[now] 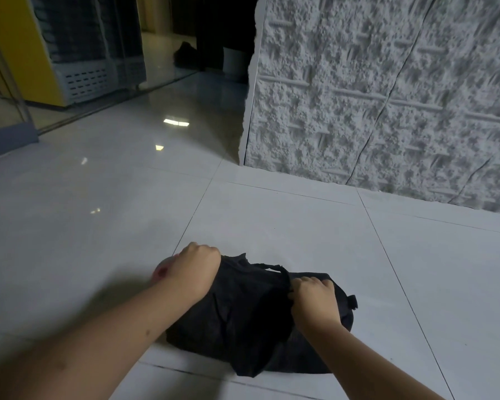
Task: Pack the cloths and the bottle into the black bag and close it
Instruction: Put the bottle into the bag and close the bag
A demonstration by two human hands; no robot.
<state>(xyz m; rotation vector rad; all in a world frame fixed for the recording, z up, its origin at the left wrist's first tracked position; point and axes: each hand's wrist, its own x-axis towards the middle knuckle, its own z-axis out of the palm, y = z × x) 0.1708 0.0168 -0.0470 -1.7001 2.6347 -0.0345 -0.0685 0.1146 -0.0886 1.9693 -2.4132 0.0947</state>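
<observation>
The black bag (pixel 243 316) lies on the white tiled floor in front of me, bulging and crumpled. My left hand (pixel 195 269) grips the bag's left end with curled fingers. Something pinkish-white (pixel 160 271) shows just behind that hand; I cannot tell what it is. My right hand (pixel 315 298) grips the bag's fabric near a black strap (pixel 272 267) at its top right. A small black buckle (pixel 353 302) sticks out at the bag's right end. No cloths or bottle are visible outside the bag.
A rough white textured wall (pixel 387 96) stands behind the bag on the right. A doorway (pixel 185 53) opens to a dark room at back. A yellow cabinet (pixel 26 53) and a glass partition stand at the far left.
</observation>
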